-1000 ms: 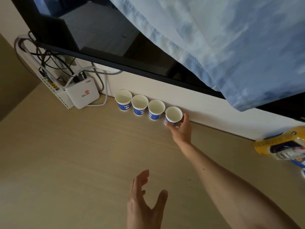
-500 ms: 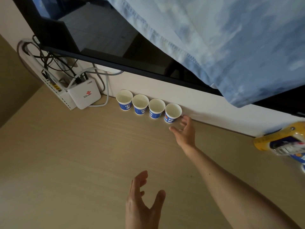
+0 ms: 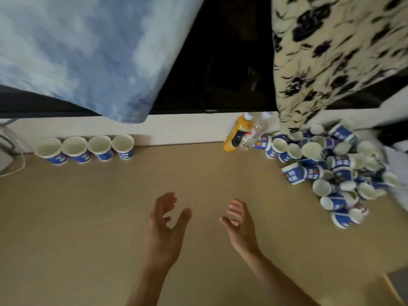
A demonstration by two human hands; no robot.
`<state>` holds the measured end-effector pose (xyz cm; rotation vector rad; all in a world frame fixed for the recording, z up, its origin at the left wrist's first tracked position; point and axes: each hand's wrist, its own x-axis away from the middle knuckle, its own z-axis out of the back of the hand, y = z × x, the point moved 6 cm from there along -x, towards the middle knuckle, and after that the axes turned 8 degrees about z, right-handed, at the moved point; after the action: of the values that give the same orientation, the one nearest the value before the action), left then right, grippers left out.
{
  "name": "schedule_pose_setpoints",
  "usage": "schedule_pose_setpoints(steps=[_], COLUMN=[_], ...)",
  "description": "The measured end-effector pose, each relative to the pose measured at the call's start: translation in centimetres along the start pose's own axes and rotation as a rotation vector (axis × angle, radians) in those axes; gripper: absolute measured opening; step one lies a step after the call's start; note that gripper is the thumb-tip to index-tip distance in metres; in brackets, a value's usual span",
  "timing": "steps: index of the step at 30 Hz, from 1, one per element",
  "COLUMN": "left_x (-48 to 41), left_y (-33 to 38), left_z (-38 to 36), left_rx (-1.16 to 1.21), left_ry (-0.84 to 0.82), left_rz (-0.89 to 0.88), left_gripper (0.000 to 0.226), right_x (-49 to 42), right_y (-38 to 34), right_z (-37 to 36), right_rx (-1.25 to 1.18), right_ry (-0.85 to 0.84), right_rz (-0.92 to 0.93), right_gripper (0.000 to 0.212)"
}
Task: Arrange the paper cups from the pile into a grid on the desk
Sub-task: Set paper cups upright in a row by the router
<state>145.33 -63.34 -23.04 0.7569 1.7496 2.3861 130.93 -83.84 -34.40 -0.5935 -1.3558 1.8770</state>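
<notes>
Desk (image 3: 88, 217): row of four cups (image 3: 88, 149) at 10 o'clock, upright, side by side, backed against the wall (image 3: 176, 129). Pile of cups (image 3: 331, 168) at 2 o'clock, heaped on each other. Two bottles (image 3: 238, 134) at 1 o'clock, just left of the pile. Left hand (image 3: 163, 226) and right hand (image 3: 239, 224) at 6 o'clock, apart, above the desk.

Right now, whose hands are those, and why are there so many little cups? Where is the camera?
There is no machine here, just a person. The camera sits on their head and looks down, so you see their own left hand and right hand, both open and holding nothing. Below them is a desk. Four paper cups stand upright in a row by the wall at the left. At the right lies a pile of cups, waiting to be arranged. Beside it are an orange bottle and a clear bottle.
</notes>
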Motion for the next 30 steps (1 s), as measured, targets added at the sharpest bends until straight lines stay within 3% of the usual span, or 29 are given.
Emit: schedule_pose_setpoints(steps=[9,20,26,30], left_x=[6.4,11.9,12.9,13.9], left_y=[3.2,3.9,4.9,4.8], left_z=[-13.6,-27.3,-31.6,-33.2], left_rx=[-0.082,-0.179,-0.218,-0.256], left_ry=[-0.165,-0.286,-0.308,-0.317], left_rz=[-0.014,0.01,-0.008,-0.014], left_gripper=[0.04,0.038,0.037,0.037], right_x=[-2.9,-4.6,-6.2,-6.6], right_y=[2.8,10.2,14.9,16.3], right_z=[16.5,38.2,41.4,41.2], right_rx=[-0.018,0.505,0.725,0.727], right_ry=[0.257,0.618,0.328,0.247], right_rz=[-0.06,-0.118,-0.227,-0.204], right_gripper=[0.057,0.073,0.092,0.08])
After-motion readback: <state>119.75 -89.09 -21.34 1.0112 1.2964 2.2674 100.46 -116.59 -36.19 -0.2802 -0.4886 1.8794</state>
